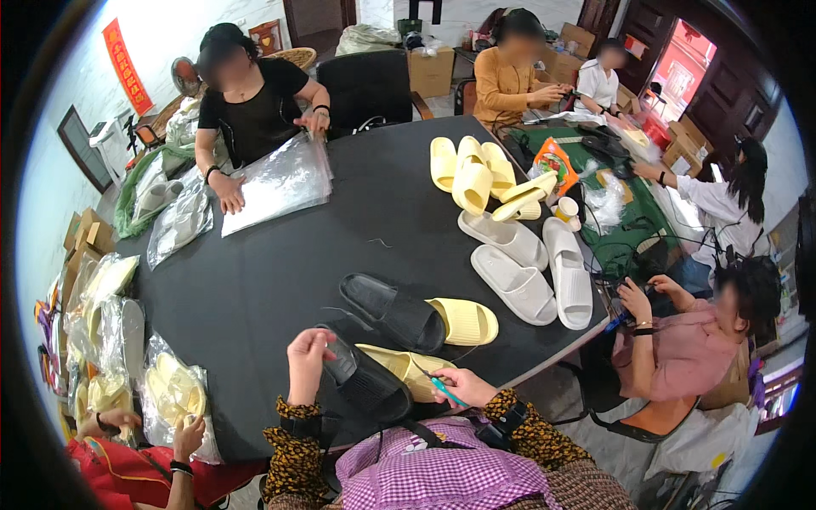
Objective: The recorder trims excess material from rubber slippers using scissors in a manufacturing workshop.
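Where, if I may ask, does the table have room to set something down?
Bare black tabletop lies between the stacked clear bags and the wearer's left hand, and left of the white slippers. It is crowded around the black slippers and yellow slipper pile.

Single head view, wide fisheye, worn at head height; looks down and ahead across table (255, 297). Wearer's apron (450, 467) close, at lower edge; far wall (238, 13) along top. Corners dark.
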Demonstrator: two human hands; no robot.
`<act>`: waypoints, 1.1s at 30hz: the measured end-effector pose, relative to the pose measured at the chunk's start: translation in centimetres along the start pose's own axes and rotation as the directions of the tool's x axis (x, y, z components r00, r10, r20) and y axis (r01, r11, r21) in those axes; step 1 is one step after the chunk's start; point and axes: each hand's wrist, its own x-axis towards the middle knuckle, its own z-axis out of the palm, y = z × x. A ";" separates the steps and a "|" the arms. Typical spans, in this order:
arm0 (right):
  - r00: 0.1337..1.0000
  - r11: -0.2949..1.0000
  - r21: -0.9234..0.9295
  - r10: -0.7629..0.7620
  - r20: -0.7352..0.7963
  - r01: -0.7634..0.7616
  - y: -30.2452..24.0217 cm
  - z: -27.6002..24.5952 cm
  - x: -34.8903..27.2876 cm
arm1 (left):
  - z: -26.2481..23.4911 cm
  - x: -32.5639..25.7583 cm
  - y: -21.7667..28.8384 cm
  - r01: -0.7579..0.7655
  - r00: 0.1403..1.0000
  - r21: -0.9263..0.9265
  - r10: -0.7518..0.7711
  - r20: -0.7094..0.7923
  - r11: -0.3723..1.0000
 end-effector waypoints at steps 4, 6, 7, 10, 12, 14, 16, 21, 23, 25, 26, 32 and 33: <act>0.999 1.000 0.021 -0.011 -0.038 0.012 0.7 -0.1 -0.1 | -2.4 -0.2 2.4 -0.124 0.985 -0.252 0.088 -0.148 0.960; 1.000 1.000 0.014 -0.007 -0.021 0.007 1.1 -0.3 0.0 | -4.3 -0.8 3.7 -0.188 0.974 -0.321 0.135 -0.183 0.928; 0.999 1.000 0.021 -0.009 -0.037 0.010 1.1 -0.4 -0.2 | -5.4 -1.2 4.0 -0.193 0.972 -0.310 0.139 -0.189 0.931; 0.999 0.996 0.084 0.023 -0.050 -0.019 1.0 -0.4 -0.1 | -9.3 -3.6 3.9 -0.132 0.963 -0.090 0.106 -0.249 0.987; 0.998 0.999 0.034 0.033 -0.052 -0.031 0.8 -0.4 0.0 | -12.4 -6.1 2.6 -0.117 0.952 -0.022 0.106 -0.286 0.993; 0.998 0.999 0.051 0.006 -0.070 -0.003 1.0 -0.5 -0.1 | -15.3 -8.8 0.5 0.040 0.937 0.129 0.007 -0.349 0.991; 0.996 0.999 0.040 0.027 -0.079 -0.024 1.0 -0.6 0.2 | -17.9 -12.3 -2.3 0.096 0.899 0.198 0.001 -0.439 0.975; 0.996 0.999 0.016 0.052 -0.070 -0.051 -0.7 0.4 0.6 | -21.1 -20.9 -7.8 0.514 0.771 0.268 -0.301 -0.562 0.815; 0.998 0.999 -0.028 0.040 -0.043 -0.042 -1.2 0.8 0.9 | -22.2 -24.0 -11.9 0.628 0.675 0.132 -0.452 -0.583 0.767; 0.999 0.997 -0.068 0.027 -0.032 -0.029 -1.5 0.9 1.2 | -22.1 -26.0 -14.8 0.665 0.656 0.144 -0.482 -0.581 0.733; 0.999 0.995 -0.094 0.016 -0.028 -0.018 -1.6 0.9 1.3 | -22.1 -26.8 -16.1 0.696 0.646 0.171 -0.505 -0.572 0.697; 0.998 0.992 -0.123 0.005 -0.058 -0.012 -1.4 0.4 1.3 | -20.0 -26.5 -17.5 0.790 0.612 0.444 -0.572 -0.546 0.422; 1.000 0.994 -0.106 0.005 -0.013 -0.007 -1.9 1.3 1.5 | -22.1 -30.1 -20.9 0.695 0.717 0.590 -0.339 -0.609 0.411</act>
